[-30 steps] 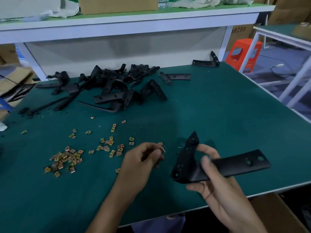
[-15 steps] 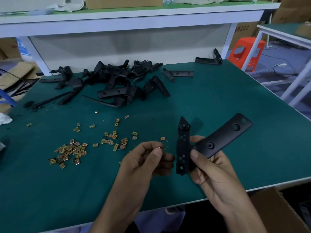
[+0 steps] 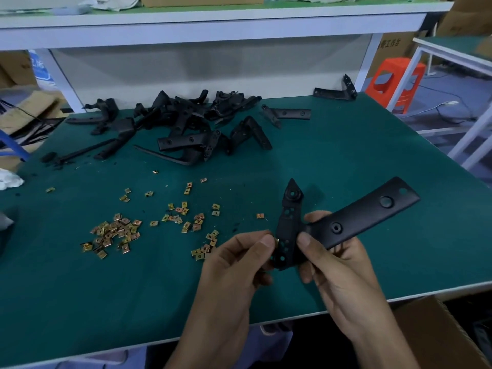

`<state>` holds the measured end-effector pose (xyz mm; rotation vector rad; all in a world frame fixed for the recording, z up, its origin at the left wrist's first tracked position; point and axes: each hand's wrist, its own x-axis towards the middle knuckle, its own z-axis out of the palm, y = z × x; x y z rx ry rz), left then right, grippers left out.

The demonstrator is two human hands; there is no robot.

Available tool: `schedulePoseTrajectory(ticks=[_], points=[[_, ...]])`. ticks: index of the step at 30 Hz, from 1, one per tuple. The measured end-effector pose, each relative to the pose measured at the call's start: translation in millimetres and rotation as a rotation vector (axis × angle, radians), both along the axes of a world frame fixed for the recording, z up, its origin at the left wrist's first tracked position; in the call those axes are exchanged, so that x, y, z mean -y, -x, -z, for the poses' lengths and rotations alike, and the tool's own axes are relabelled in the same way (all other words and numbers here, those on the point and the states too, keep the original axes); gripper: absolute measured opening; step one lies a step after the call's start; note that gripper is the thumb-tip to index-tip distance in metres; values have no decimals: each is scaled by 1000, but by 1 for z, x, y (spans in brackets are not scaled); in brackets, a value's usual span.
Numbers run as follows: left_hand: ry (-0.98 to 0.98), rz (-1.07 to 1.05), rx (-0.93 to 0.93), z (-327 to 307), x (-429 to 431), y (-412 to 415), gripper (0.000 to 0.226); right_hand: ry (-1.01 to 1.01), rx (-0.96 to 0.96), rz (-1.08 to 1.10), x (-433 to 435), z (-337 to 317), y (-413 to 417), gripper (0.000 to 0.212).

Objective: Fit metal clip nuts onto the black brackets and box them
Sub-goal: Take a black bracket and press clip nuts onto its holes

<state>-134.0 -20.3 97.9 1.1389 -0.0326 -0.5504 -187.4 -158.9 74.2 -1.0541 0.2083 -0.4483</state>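
Note:
My right hand (image 3: 338, 272) grips a black L-shaped bracket (image 3: 354, 219) at its bend, above the green table's near edge. Its long arm points up to the right and its short pointed arm stands upright. My left hand (image 3: 234, 265) pinches a small brass clip nut (image 3: 276, 240) against the left edge of the short arm. Several loose clip nuts (image 3: 117, 233) lie scattered on the mat to the left. A heap of black brackets (image 3: 186, 129) lies at the back of the table.
The green table (image 3: 346, 145) ends in a white edge near me. A cardboard box (image 3: 436, 336) stands below the table at the lower right. Two single brackets (image 3: 335, 93) lie at the back right. An orange stool (image 3: 396, 81) stands beyond the table.
My left hand has moved right and brought the clip nut to the bracket's short arm. The right hand has swung the bracket's long arm upward and closer to the left hand.

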Motion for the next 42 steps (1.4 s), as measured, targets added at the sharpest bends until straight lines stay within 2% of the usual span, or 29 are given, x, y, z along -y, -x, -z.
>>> schedulePoseTrajectory(ticks=[6,9,11,13,16,18,20,23,27,29,34,37,40,42], points=[[-164,41,-51,18,-2,1,34,209,-102,126,-6,11,-1,51],[-230,80,-29,26,-2,-3,30,291,-125,198,-8,24,-3,34],[-284,182,93,33,-2,-13,10,338,-134,241,-7,33,-5,21],[-446,253,336,48,-3,-35,22,312,-161,261,-4,42,-5,21],[-886,36,737,69,-7,-89,19,234,-196,268,4,48,-2,23],[-1080,-86,906,77,-10,-128,20,213,-205,270,9,48,0,23],[-1234,-63,1000,82,-10,-159,23,175,-220,273,12,49,1,23],[-1392,107,1038,88,-10,-184,23,127,-233,286,14,49,1,24],[-1271,137,884,80,-10,-186,5,92,-215,283,14,44,0,22],[-1156,111,778,68,-11,-175,4,52,-192,255,12,39,-1,27],[-576,47,416,30,-8,-109,11,-19,-174,143,6,21,-6,62],[-318,48,243,15,-7,-71,13,6,-172,108,0,16,-8,59],[-215,28,184,5,-2,-47,21,-3,-147,69,-6,14,-7,48],[-195,15,209,-1,0,-39,25,4,-149,62,-8,12,-7,52]])
